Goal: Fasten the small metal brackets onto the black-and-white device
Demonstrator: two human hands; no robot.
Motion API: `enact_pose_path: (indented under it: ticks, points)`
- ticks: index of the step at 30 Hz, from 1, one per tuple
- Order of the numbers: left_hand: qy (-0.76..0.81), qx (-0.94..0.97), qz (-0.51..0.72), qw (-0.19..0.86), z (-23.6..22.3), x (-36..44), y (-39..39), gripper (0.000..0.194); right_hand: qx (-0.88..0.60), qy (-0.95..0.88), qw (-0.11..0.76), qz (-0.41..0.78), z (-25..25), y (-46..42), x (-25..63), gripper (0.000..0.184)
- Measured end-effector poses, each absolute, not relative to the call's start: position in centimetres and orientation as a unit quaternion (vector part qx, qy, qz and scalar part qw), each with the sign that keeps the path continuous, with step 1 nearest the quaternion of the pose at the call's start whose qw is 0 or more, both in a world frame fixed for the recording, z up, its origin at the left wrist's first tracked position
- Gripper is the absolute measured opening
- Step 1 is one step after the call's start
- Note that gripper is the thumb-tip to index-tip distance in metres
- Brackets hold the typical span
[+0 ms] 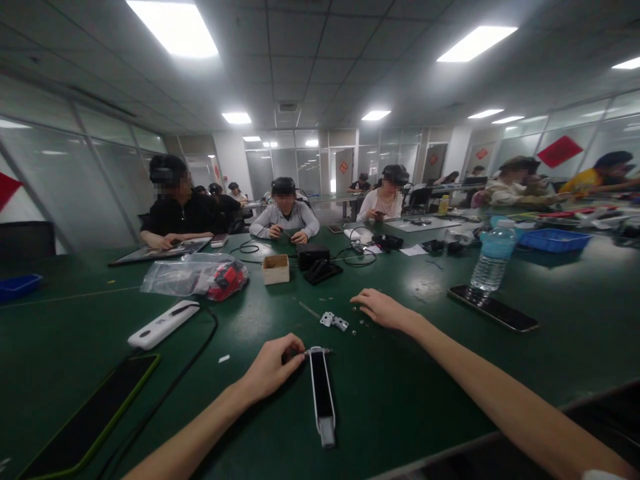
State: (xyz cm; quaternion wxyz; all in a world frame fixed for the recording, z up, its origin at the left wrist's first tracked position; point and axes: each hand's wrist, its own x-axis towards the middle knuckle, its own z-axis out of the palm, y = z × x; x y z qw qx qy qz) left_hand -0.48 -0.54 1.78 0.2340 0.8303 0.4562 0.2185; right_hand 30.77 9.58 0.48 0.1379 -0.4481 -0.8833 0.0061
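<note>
A long narrow device [323, 387] with a white frame, a black face and a grey end lies on the green table in front of me. A thin metal rod [327, 351] crosses its far end. My left hand [275, 363] is closed, thumb and fingertips pinched at the left side of that end. To the right, my right hand [385, 310] is low over the table with its fingers stretched out to the left, near several tiny metal parts [355, 332]. Between the hands lie silvery metal brackets [334, 321] and a thin strip [310, 310].
A white power bank [164, 325] with a black cable and a green-edged phone [95, 417] lie left. Behind stand a bagged red item [225, 279] and a small box [276, 269]. Right are a water bottle [493, 260] and a phone [493, 308]. Several people sit across the table.
</note>
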Motion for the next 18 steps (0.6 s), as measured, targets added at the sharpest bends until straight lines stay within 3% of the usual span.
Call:
enact_pose_path:
  ticks: [10, 18]
  points:
    - [0.451, 0.845, 0.209, 0.196, 1.4, -0.4, -0.5, 0.015, -0.46, -0.88, 0.122, 0.009, -0.1, 10.5, 30.6, 0.018]
    - [0.441, 0.859, 0.197, 0.171, 1.4, -0.4, -0.9, 0.017, -0.408, -0.881, 0.232, 0.05, 2.4, 5.5, 26.5, 0.02]
